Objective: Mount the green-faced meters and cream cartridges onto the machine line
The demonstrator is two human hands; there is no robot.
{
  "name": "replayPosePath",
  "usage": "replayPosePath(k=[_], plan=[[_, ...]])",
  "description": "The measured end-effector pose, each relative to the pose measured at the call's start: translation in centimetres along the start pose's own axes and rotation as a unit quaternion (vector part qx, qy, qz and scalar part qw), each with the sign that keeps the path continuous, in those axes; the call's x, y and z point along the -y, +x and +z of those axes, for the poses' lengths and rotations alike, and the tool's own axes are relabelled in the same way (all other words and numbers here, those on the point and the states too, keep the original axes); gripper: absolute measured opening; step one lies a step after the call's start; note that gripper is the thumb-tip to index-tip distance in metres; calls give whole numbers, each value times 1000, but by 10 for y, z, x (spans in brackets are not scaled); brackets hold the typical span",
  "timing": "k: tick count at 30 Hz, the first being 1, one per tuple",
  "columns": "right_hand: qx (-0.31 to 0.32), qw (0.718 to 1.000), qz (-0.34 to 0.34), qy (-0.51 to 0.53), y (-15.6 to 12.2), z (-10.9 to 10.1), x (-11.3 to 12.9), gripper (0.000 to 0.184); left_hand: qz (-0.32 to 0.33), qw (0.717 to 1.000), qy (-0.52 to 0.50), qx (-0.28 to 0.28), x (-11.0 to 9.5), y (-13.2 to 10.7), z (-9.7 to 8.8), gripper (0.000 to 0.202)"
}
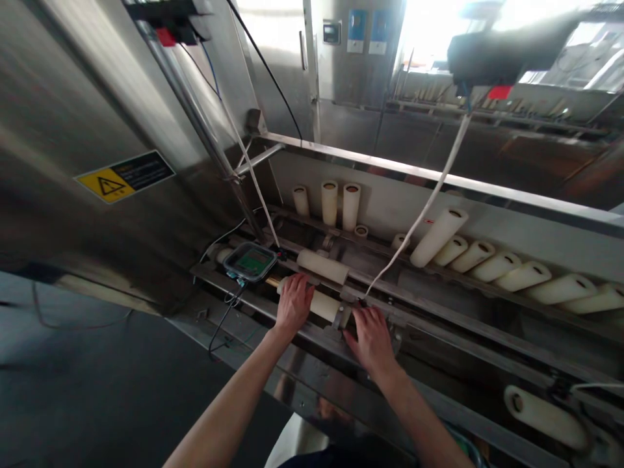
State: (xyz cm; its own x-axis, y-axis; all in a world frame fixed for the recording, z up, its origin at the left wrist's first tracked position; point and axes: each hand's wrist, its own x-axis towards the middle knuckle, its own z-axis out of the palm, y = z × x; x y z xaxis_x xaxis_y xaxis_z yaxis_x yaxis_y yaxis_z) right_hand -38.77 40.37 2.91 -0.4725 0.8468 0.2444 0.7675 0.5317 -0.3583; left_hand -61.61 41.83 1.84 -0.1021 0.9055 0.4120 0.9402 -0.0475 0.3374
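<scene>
My left hand (294,301) is wrapped around the left end of a cream-coloured tube (325,305) that lies along the front rail of a steel machine (439,325). My right hand (373,338) rests palm down on the rail by a metal bracket (341,316) at the tube's right end, fingers spread a little. A second cream tube (322,266) lies just behind the first. A small green-screened device (250,261) sits to the left of my left hand.
Several cream tubes (492,265) lie in a row on the rear shelf, and three (330,203) stand upright at the back left. Another tube (543,416) lies at the lower right. A white strand (429,201) runs down from overhead. A yellow warning label (124,175) marks the steel panel.
</scene>
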Motion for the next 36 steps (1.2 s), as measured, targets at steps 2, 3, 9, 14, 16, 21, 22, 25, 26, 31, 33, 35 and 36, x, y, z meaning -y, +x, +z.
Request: replayPosePath(k=[2, 3, 9, 14, 16, 21, 22, 25, 26, 31, 33, 35, 36], plan=[[25, 999, -9, -32, 15, 11, 11, 48, 3, 1000, 12, 22, 19, -1, 2, 33], [33, 998, -10, -43, 20, 16, 14, 52, 9, 999, 13, 37, 27, -2, 3, 33], [46, 998, -5, -52, 32, 24, 17, 58, 42, 992, 3, 118, 45, -8, -1, 38], [51, 997, -15, -52, 50, 39, 37, 49, 41, 989, 0, 140, 43, -7, -4, 42], [58, 997, -19, -55, 58, 44, 45, 50, 46, 990, -5, 134, 45, -8, -4, 41], [48, 997, -2, -58, 41, 21, 37, 60, 67, 991, -19, 113, 54, -10, 3, 39], [44, 996, 16, -71, 31, 10, 29, 62, 69, 991, -22, 110, 55, -11, 4, 39], [64, 986, 74, -134, -3, -22, -3, 64, 73, 992, -38, 99, 56, -12, 6, 39], [82, 982, 77, -151, -12, -29, -14, 61, 73, 992, -43, 93, 56, -12, 7, 39], [134, 976, 49, -162, -25, -28, -37, 58, 67, 992, -51, 90, 55, -12, 7, 39], [123, 980, 42, -149, -20, -19, -32, 61, 68, 992, -48, 92, 56, -11, 8, 39], [109, 985, 29, -131, -11, -11, -23, 62, 75, 992, -46, 91, 56, -11, 7, 39], [103, 987, 21, -123, -6, -8, -18, 62, 78, 992, -45, 90, 56, -11, 7, 39]])
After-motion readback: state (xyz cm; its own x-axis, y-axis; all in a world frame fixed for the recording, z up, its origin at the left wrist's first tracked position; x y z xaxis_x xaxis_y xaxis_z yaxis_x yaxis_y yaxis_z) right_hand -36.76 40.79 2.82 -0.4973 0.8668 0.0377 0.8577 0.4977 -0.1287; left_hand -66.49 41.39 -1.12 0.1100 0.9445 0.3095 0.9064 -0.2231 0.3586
